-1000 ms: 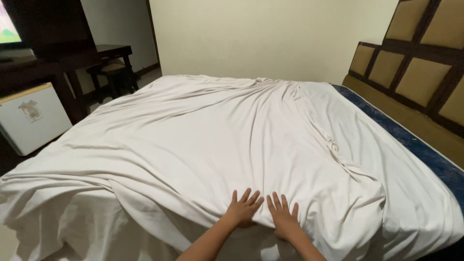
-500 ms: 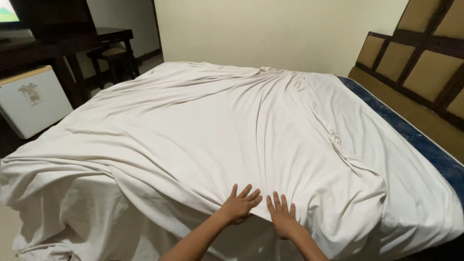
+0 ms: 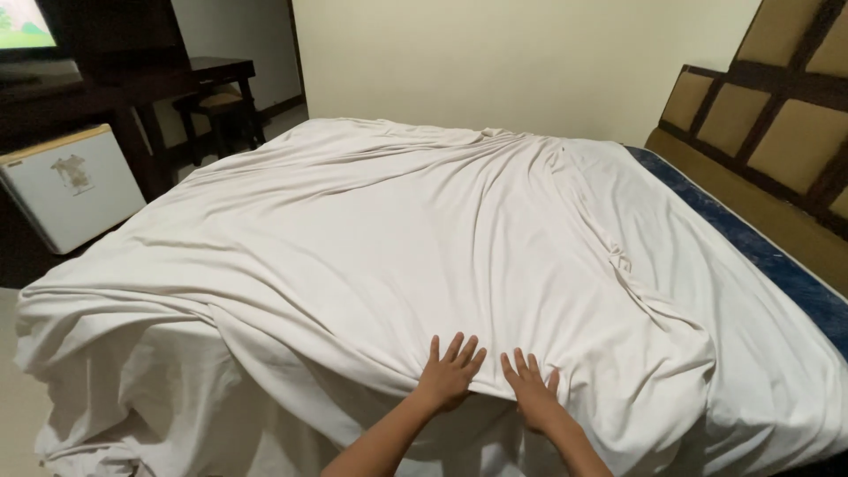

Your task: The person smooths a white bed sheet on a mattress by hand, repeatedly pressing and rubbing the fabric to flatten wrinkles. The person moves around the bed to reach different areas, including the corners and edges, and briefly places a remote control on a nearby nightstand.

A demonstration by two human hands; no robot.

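Observation:
A large white bed sheet (image 3: 424, 238) lies rumpled over a bed and hangs over its near edge. My left hand (image 3: 449, 373) rests flat on the sheet near that edge, fingers spread. My right hand (image 3: 530, 389) lies flat beside it, a few centimetres to the right, fingers also spread. Neither hand grips the cloth. Folds run diagonally from the near left toward the far right. A blue mattress edge (image 3: 777, 265) shows uncovered along the right side.
A padded headboard (image 3: 777, 132) with dark wooden frames stands at the right. A small white fridge (image 3: 66, 185) sits at the left beside a dark wooden desk (image 3: 132, 88) and a stool (image 3: 216, 110). A lit screen (image 3: 22, 22) is at top left.
Both hands stay flat on the sheet near the bed's edge. The view has shifted slightly, and the hands sit a little lower on the cloth.

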